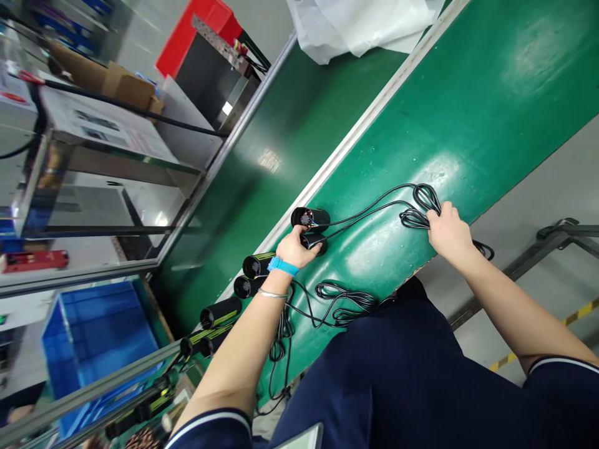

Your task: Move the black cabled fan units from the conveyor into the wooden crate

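My left hand (pixel 294 251) is closed around the nearer of two black cylindrical housings (pixel 316 240), its thumb on the side. Right beside it lies the second black housing (pixel 320 219), its open end showing wires and a part inside. A black cable runs from each housing to the right. Closed on the looped bundle of black cables (pixel 425 198) is my right hand (pixel 450 234), above the bench's near edge; a loose cable end hangs past my wrist. Behind my left wrist lie more black housings (pixel 256 265) with yellow-green stripes, partly hidden by my forearm.
More coiled black cables (pixel 349 296) lie on the green bench (pixel 468 125) close to my body. A pale raised strip (pixel 360 128) runs along the bench. White sheeting (pixel 360 25) lies at the far end. Beyond are a blue bin (pixel 103 337), a red bin (pixel 201 31) and metal shelving.
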The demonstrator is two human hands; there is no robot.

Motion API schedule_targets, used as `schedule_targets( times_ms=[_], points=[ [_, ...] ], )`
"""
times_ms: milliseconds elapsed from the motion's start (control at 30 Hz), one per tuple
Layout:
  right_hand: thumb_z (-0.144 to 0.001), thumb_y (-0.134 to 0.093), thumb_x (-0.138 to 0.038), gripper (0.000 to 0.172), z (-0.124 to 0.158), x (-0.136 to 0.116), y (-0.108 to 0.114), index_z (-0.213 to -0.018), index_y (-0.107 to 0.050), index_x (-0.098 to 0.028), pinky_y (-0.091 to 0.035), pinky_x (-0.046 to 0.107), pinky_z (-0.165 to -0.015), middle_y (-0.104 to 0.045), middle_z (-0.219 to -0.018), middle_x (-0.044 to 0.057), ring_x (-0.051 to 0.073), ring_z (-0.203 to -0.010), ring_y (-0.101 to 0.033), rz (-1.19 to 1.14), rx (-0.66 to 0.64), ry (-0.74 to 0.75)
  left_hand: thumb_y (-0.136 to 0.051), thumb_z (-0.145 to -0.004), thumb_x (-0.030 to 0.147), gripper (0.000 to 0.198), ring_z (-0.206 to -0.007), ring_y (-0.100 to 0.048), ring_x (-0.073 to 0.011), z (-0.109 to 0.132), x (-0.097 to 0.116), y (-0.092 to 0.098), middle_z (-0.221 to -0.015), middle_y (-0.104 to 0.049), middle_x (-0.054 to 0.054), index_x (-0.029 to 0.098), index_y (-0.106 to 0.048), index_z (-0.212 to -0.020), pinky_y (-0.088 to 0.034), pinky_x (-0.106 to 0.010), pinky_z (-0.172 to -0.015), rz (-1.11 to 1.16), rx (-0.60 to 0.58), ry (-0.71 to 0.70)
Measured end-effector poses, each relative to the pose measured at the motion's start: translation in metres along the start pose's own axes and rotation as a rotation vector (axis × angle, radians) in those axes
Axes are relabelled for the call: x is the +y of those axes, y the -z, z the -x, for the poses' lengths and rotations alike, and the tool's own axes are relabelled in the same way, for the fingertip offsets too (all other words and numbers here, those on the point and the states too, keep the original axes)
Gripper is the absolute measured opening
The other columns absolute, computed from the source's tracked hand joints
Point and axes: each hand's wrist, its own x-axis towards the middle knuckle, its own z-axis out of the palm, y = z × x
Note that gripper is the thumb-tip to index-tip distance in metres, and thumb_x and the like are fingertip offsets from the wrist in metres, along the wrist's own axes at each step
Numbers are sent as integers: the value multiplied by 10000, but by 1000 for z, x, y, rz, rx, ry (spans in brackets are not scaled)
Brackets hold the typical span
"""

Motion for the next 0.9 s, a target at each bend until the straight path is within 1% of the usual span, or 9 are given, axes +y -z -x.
schedule_targets(
  times_ms=[133,300,433,600,667,733,800,900],
  points=[
    [-891,-352,-145,276,0,1,0,-1083,-544,-95,-494,371,-665,-437,-1154,239,345,-1031,-484,-6,-3,12,-665,-661,570,606,-805,-657,-262,-3,0,2,-862,-671,-62,203,-566,-1132,-512,-342,-723,38,13,51],
    [-886,-375,-155,280,-3,1,1,-1097,-548,-92,-496,383,-686,-436,-1148,239,345,-1027,-485,-19,-8,8,-677,-642,563,539,-788,-646,-245,-8,2,10,-843,-665,-53,212,-600,-1044,-511,-337,-730,70,18,62],
    [-879,-411,-172,290,-4,2,3,-1117,-560,-96,-501,388,-695,-441,-1136,233,341,-1023,-498,-36,-22,13,-689,-627,552,479,-792,-638,-244,-17,3,19,-848,-664,-56,218,-626,-964,-504,-334,-708,72,15,68],
    [-869,-464,-203,300,-6,5,6,-1128,-575,-101,-505,392,-716,-446,-1133,220,350,-1027,-537,-58,-29,13,-709,-597,572,490,-713,-621,-207,-31,4,30,-798,-654,-39,211,-638,-920,-477,-303,-634,129,-41,117],
    [-868,-484,-232,293,-6,7,8,-1113,-582,-103,-500,386,-710,-453,-1113,210,339,-982,-568,-85,-26,8,-722,-577,574,482,-685,-612,-193,-35,4,37,-778,-652,-29,211,-635,-881,-463,-292,-613,170,-75,141],
    [-871,-498,-267,293,-5,9,13,-1103,-586,-111,-494,380,-703,-460,-1105,193,302,-891,-596,-128,-10,-6,-729,-561,568,470,-660,-603,-183,-36,5,44,-751,-647,-21,206,-626,-843,-450,-282,-588,219,-105,139],
    [-873,-504,-291,287,-2,12,22,-1089,-589,-122,-490,375,-709,-466,-1109,173,261,-823,-598,-188,37,-18,-730,-547,570,476,-641,-595,-177,-34,6,52,-726,-642,-15,199,-618,-824,-442,-275,-566,261,-120,113],
    [-878,-508,-317,262,12,16,45,-1049,-602,-142,-490,370,-743,-487,-1080,143,249,-845,-580,-313,155,-16,-725,-529,586,506,-640,-595,-174,-31,11,67,-733,-650,-17,190,-619,-825,-446,-270,-560,278,-88,34]
  ],
)
